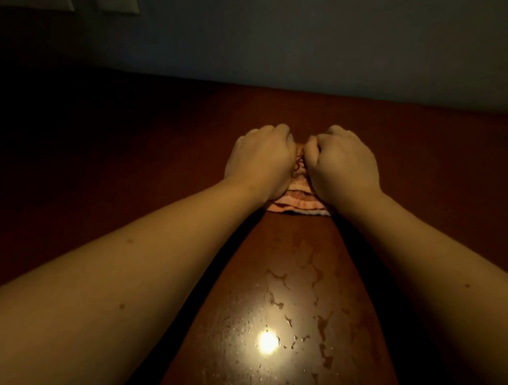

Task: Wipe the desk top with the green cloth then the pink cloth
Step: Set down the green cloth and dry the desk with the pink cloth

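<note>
The desk (pixel 295 300) nearest the camera is beaded with wet streaks under a lamp glare, likely why both arms reach far to push along it. The pink cloth (pixel 297 204) lies bunched mid-desk (no green cloth in view). The left hand (pixel 260 156) and right hand (pixel 341 166) press on it with fingers curled, gripping it.

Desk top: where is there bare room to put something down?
The desk top lies bare right and left of the hands, though dim. Between the forearms it is bare but wet. The crowded spot is where the left hand and right hand press the pink cloth.
</note>
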Demonstrator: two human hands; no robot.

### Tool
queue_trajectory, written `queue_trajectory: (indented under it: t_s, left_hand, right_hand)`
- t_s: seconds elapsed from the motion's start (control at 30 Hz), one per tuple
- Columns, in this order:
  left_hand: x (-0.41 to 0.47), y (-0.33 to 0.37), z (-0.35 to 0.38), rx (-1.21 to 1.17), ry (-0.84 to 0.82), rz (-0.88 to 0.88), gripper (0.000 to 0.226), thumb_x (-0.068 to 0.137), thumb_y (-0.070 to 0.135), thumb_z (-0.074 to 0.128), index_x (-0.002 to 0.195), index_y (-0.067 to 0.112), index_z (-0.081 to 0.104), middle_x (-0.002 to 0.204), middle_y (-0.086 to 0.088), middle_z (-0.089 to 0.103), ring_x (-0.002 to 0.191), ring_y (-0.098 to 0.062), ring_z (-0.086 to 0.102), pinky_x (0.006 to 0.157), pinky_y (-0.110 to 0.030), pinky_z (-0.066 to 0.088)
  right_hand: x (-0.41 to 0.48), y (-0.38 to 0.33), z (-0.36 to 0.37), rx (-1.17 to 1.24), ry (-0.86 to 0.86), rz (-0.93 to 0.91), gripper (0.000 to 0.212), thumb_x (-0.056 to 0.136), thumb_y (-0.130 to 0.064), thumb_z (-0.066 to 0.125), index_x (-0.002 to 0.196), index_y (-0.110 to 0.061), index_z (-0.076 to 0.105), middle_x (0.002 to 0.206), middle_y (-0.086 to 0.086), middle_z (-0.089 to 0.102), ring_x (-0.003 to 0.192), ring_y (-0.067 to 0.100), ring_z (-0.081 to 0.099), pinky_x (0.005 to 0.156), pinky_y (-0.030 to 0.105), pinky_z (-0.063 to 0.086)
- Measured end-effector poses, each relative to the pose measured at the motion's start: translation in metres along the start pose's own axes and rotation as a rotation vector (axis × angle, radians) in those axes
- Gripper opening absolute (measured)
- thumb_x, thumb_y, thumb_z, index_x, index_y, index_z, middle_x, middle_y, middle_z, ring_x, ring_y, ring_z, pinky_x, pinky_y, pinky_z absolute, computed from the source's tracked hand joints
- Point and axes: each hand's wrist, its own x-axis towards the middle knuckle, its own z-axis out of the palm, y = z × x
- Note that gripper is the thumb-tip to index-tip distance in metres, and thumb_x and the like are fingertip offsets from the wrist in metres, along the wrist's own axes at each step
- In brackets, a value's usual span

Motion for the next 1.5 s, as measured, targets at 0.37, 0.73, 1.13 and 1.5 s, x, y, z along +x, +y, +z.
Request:
queue_trajectory:
  t_s: [0.37,0.73,1.13,1.5]
  left_hand:
    - [-0.034,0.008,-0.008,0.076,0.009,0.042,0.021,0.099,0.013,0.036,0.104,0.006,0.056,0.102,-0.014,0.059,0.093,-0.037,0.058,0.074,-0.046,0.045]
    - [-0.006,-0.001,0.002,-0.161,-0.044,-0.144,0.032,0.104,0.032,0.032,0.099,0.015,0.059,0.099,-0.009,0.064,0.094,-0.029,0.059,0.079,-0.041,0.043]
    - [-0.054,0.01,-0.015,-0.081,-0.023,-0.083,0.028,0.104,0.027,0.031,0.104,0.014,0.056,0.1,-0.009,0.063,0.094,-0.032,0.058,0.079,-0.046,0.046]
    - [-0.038,0.008,-0.012,-0.08,-0.052,-0.074,0.026,0.103,0.025,0.033,0.103,0.013,0.055,0.1,-0.011,0.062,0.095,-0.033,0.058,0.077,-0.043,0.043]
  right_hand:
    - [-0.037,-0.013,-0.019,-0.039,-0.033,-0.017,0.033,0.096,-0.022,0.041,0.087,-0.003,0.066,0.091,0.016,0.06,0.086,0.036,0.056,0.073,0.047,0.049]
    - [-0.008,-0.004,-0.01,0.009,-0.047,0.007,0.035,0.096,-0.028,0.034,0.073,-0.013,0.056,0.083,0.01,0.056,0.078,0.03,0.053,0.065,0.042,0.047]
    - [-0.054,-0.013,-0.023,0.002,-0.063,-0.038,0.038,0.093,-0.035,0.023,0.072,-0.016,0.049,0.077,0.004,0.047,0.072,0.023,0.048,0.062,0.039,0.043]
    - [-0.046,-0.019,-0.031,-0.06,-0.067,-0.004,0.031,0.097,-0.019,0.041,0.087,-0.002,0.064,0.09,0.016,0.059,0.084,0.036,0.056,0.069,0.044,0.048]
